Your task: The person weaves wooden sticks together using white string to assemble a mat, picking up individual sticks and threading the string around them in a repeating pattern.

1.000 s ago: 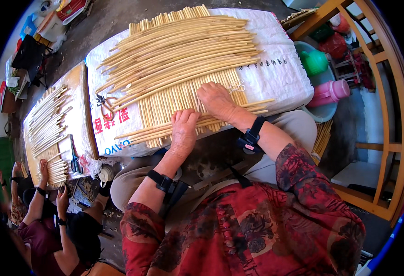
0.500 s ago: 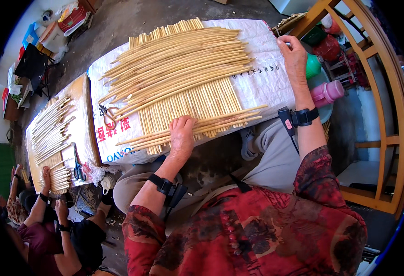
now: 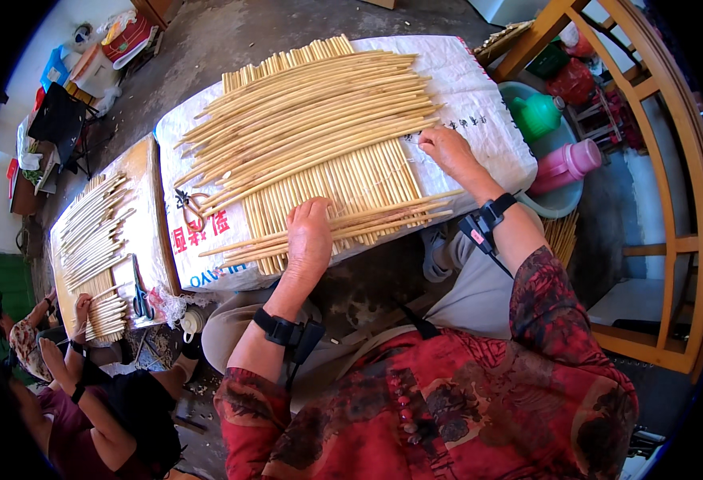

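A mat of pale bamboo sticks (image 3: 319,136) lies woven on a white woven sack (image 3: 479,96) over a low work surface. My left hand (image 3: 310,240) rests flat on the near edge of the sticks, pressing several crosswise ones down. My right hand (image 3: 446,149) sits at the mat's right edge, fingertips on the end of a long stick, holding nothing that I can make out. Both wrists carry black bands. A pair of scissors (image 3: 191,210) lies on the sack, left of the mat.
To the left, another person (image 3: 87,376) works at a second stick mat (image 3: 95,240) with blue-handled scissors (image 3: 140,298). A basin with a green jug (image 3: 537,117) and a pink bottle (image 3: 567,165) stands at the right, beside a wooden frame (image 3: 671,240).
My right hand went from the mat's middle out to the far right edge, then came back to the mat's right side. My left hand has stayed on the near sticks.
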Demonstrator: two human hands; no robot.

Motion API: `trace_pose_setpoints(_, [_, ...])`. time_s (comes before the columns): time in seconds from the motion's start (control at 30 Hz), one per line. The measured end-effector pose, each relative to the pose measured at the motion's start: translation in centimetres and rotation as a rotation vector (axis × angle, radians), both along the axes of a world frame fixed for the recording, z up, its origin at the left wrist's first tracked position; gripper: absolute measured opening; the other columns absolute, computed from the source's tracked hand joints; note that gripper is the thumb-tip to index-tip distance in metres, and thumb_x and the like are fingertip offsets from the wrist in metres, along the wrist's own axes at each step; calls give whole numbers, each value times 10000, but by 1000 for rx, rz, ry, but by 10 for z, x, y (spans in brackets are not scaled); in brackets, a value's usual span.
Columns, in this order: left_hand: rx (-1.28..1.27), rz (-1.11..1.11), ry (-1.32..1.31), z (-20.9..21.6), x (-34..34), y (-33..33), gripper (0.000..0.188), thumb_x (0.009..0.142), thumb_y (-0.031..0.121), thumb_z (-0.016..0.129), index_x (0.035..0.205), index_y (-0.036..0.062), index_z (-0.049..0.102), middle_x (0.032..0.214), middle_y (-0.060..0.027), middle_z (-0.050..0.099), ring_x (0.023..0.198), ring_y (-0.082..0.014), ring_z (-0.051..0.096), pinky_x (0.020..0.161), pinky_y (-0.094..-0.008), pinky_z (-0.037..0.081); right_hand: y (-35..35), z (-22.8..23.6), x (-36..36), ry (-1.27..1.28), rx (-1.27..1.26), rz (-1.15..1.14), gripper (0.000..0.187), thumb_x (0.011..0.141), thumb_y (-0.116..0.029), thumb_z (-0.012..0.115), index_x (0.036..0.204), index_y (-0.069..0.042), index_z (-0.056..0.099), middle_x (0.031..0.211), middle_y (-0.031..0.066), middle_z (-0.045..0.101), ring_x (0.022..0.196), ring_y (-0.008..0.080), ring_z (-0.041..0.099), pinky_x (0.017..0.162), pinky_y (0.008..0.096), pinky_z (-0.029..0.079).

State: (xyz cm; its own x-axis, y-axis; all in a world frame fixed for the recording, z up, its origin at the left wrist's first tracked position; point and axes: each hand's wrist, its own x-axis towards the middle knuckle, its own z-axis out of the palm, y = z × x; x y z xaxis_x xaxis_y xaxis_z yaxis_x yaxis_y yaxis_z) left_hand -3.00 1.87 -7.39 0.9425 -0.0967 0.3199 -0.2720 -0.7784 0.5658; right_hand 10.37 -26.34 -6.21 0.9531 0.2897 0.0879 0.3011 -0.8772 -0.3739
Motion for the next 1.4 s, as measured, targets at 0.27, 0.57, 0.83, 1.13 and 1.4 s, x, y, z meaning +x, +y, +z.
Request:
trace_pose_setpoints(0.27, [-5,-34,-80,-7,0,-5,294,731,-25,492,1017,10,554,1085,-158,516,1043,-323,478,929,-418,339,7,-17,5,-92,-72,44,71,737,-152,562,720,-120,623,722,116,594,748,297,589,629,427,464])
trace_pose_setpoints(0.57, [-61,-45,-21,22,12,-7,254,763,3,537,1014,35,563,1117,-138,505,1057,-322,468,914,-408,344,9,-14,-4,-54,-196,56,41,744,-126,564,731,-130,603,809,107,564,842,281,550,713,413,404])
trace_pose_setpoints(0.83, [-130,-59,76,37,19,-9,185,785,23,543,967,19,572,1022,-146,554,971,-319,527,849,-385,390,-3,-2,-6,-38,-411,-17,72,744,-113,539,775,-110,605,831,85,566,872,274,542,728,405,399])
trace_pose_setpoints(1.13, [-539,-66,329,16,22,-10,180,848,103,536,969,-14,598,940,-137,579,828,-224,572,719,-294,458,87,7,5,-361,-113,402,75,732,-111,514,771,-99,578,763,54,535,829,234,523,749,368,387])
trace_pose_setpoints(1.4, [-1011,42,697,19,24,-10,208,900,134,487,1005,-8,597,865,-43,589,785,-122,571,677,-243,448,102,-6,10,-385,-163,463,75,728,-101,508,768,-84,569,802,64,538,860,235,522,783,363,386])
